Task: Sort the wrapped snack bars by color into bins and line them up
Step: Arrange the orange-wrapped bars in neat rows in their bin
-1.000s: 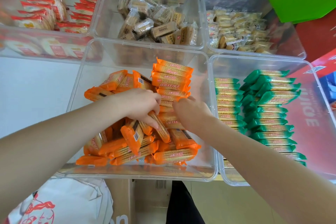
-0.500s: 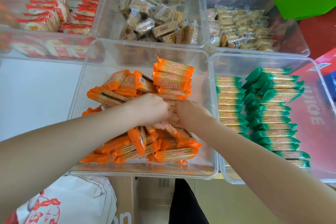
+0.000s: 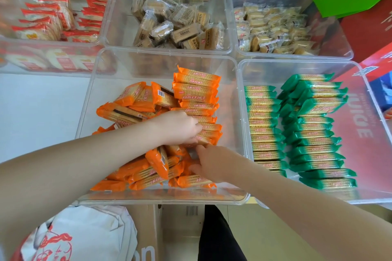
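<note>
A: Where are the hands, and how far open is each?

B: Both are inside the clear bin (image 3: 240,133) of orange-wrapped bars. The left hand (image 3: 178,127) lies with fingers curled down over the near end of the aligned row of orange bars (image 3: 196,99) along the bin's right side, gripping the nearest bars there. The right hand (image 3: 214,165) sits just below it, fingers bent and spread over the loose heap of orange bars (image 3: 152,167); whether it has actually closed on a bar cannot be told, since the fingertips are hidden among the wrappers.

A: What do the other containers hold?

B: The bin to the right (image 3: 297,63) holds green-wrapped bars (image 3: 314,133) in two neat columns. Behind, three more clear bins stand side by side: red-wrapped packs (image 3: 44,12) at left, brown clear-wrapped biscuits (image 3: 180,25) in the middle bin (image 3: 228,12), pale yellow packs (image 3: 273,27) at right.

A: And the support?

B: The bins rest on a white tabletop (image 3: 38,108); a white bag (image 3: 84,235) and a cardboard box (image 3: 182,229) lie below its near edge.
</note>
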